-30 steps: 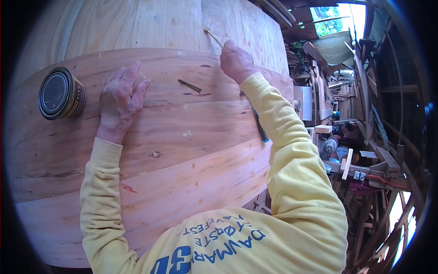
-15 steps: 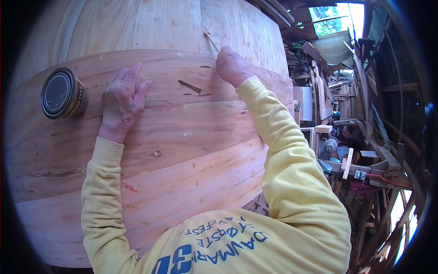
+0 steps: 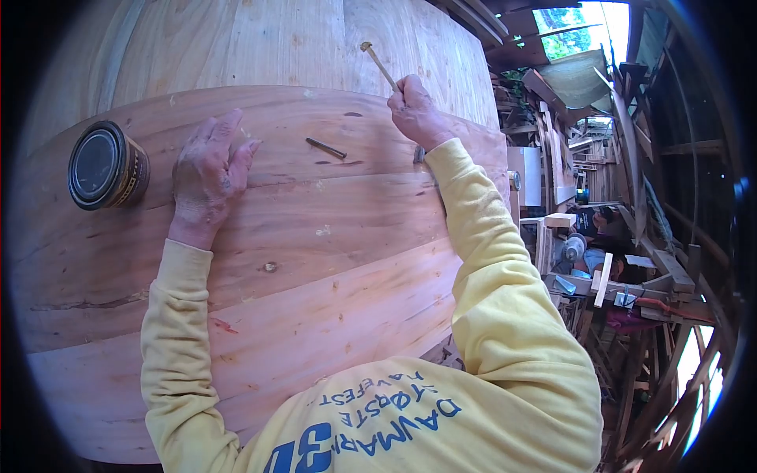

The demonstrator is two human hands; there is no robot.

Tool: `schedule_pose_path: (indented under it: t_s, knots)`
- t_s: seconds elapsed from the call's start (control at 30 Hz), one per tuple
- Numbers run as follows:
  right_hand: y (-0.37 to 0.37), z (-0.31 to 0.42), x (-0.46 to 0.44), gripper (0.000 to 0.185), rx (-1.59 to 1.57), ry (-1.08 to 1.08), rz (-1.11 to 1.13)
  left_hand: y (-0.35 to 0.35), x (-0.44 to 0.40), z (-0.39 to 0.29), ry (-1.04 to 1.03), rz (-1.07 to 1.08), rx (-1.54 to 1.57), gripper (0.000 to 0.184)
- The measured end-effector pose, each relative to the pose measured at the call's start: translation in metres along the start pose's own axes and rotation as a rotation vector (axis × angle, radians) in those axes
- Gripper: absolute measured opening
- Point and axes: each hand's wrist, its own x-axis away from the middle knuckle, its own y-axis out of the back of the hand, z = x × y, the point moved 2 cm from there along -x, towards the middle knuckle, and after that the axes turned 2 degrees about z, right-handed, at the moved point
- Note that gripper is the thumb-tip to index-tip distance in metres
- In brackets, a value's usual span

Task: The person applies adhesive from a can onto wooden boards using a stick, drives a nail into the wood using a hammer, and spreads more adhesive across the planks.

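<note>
My right hand [image 3: 416,112] is closed round a thin light stick [image 3: 381,66] with a yellowish blob at its far tip, over the paler wood panel [image 3: 236,43]. Palm down on the reddish wooden board [image 3: 315,221], my left hand [image 3: 209,169] rests with its thumb apart from the fingers, holding nothing. Left of it is a round can [image 3: 106,165] with a dark lid. A metal nail or bolt [image 3: 326,147] lies on the board between my hands. Part of a small dark object [image 3: 419,154] shows beside my right wrist.
At the right is a cluttered work area with wood offcuts [image 3: 560,221], a power tool [image 3: 573,248] and stacked timber. A person [image 3: 603,219] is partly visible there. A bright opening [image 3: 587,35] shows at the upper right.
Since half a second ago, my right hand has moved a little right, and the stick's tip has risen up and right. My left hand has stayed on the board.
</note>
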Motion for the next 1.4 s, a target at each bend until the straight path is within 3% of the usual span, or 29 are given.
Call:
schedule_pose_path:
  t_s: [0.23, 0.53, 0.63, 0.73, 0.93, 1.03, 1.13, 1.23, 1.33, 1.4]
  knots:
    - [0.002, -0.006, -0.022, 0.039, 0.103, -0.132, 0.02, 0.0, -0.001, -0.001, -0.017, -0.021, 0.013, 0.043]
    - [0.0, 0.022, -0.023, 0.03, 0.397, -0.144, 0.097, 0.0, 0.001, 0.001, 0.051, 0.051, 0.017, 0.04]
    - [0.007, 0.053, -0.015, 0.026, 0.658, -0.076, 0.248, -0.001, 0.0, 0.001, -0.028, -0.023, 0.007, 0.043]
    - [0.003, 0.055, -0.015, 0.027, 0.82, 0.076, 0.385, 0.001, 0.0, -0.001, 0.066, 0.065, 0.012, 0.041]
    - [-0.005, 0.071, -0.01, 0.052, 1.131, 0.363, 0.457, -0.001, 0.002, 0.001, 0.026, 0.035, -0.018, 0.041]
    - [-0.007, 0.07, -0.008, 0.061, 1.102, 0.342, 0.478, 0.001, 0.002, 0.0, 0.049, 0.061, 0.001, 0.04]
    - [-0.002, 0.071, -0.004, 0.041, 1.095, 0.384, 0.417, 0.001, 0.001, 0.0, -0.004, 0.01, -0.008, 0.041]
    - [0.018, 0.092, -0.004, 0.037, 0.849, 0.142, 0.516, 0.002, 0.001, -0.001, -0.042, -0.027, -0.016, 0.041]
    - [0.018, 0.091, -0.011, 0.029, 0.673, -0.08, 0.373, 0.001, 0.001, -0.002, -0.039, -0.025, -0.022, 0.04]
    - [0.013, 0.087, -0.017, 0.032, 0.618, -0.111, 0.336, 0.001, 0.001, -0.002, -0.008, 0.003, -0.009, 0.04]
